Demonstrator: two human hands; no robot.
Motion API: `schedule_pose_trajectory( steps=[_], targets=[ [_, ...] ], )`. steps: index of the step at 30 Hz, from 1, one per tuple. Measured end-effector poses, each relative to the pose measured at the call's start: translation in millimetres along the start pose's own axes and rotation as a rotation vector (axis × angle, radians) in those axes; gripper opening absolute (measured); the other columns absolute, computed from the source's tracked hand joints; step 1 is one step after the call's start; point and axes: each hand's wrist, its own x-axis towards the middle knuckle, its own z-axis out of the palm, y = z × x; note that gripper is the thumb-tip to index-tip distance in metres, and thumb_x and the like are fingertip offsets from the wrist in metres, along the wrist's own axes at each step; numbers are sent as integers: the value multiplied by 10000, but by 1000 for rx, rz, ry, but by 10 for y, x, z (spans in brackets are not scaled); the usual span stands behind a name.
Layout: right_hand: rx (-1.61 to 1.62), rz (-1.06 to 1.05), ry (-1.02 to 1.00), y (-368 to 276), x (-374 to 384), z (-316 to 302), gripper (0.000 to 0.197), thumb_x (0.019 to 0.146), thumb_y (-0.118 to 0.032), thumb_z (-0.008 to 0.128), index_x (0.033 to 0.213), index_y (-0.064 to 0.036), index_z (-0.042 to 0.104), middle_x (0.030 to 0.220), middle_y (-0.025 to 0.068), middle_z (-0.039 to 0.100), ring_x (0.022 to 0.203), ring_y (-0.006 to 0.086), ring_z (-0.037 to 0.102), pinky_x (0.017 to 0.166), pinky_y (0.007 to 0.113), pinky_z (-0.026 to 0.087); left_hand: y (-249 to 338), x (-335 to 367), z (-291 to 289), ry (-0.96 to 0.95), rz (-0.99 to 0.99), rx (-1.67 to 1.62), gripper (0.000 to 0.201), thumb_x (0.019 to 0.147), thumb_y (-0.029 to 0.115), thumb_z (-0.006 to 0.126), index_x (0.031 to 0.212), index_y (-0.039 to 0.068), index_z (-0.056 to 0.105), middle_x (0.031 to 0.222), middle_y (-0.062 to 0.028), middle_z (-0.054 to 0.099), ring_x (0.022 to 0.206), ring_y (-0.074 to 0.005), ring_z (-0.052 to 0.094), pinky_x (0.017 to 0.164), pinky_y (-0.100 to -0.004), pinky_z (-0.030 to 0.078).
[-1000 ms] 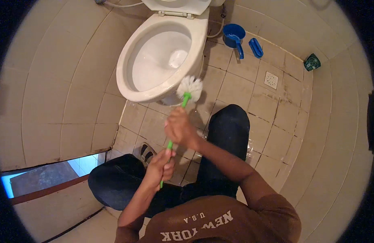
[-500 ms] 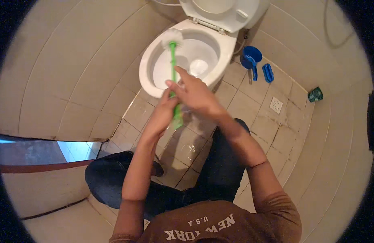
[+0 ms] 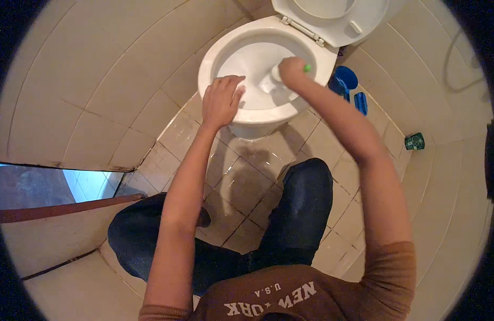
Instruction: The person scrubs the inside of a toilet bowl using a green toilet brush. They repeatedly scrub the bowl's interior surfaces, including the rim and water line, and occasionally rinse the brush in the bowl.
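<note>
Some scrubbing looks under way, not finished — the right hand (image 3: 293, 72) holds the green brush (image 3: 307, 68) in the toilet bowl (image 3: 241, 59), and the left hand (image 3: 221, 101), loose, looks empty by the rim (image 3: 206, 67).

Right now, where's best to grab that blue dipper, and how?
The blue dipper is probably best gripped by its handle, from the person's side: that handle juts toward the person, though the right forearm crosses close by.
</note>
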Motion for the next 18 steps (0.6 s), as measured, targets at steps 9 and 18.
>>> schedule_pose_trajectory(
  steps=[9,18],
  targets=[
    [293,-195,54,381,-801,-696,204,835,-126,549,899,-14,707,983,179,695,867,366,686,730,461,559,-103,-119,-32,-43,-134,-22,418,989,316,422,1386,189,449,1253,-44,562,1173,-246,483,976,-421,381],
    [632,-166,-23,1370,-2826,-1614,215,886,-172,605,1059,-68,680,841,195,664,767,378,641,685,449,499,-88,-64,88,97,-143,-115,556,994,362,400,1490,159,253,1312,-17,519,1210,-243,447,1039,-427,294]
  ],
)
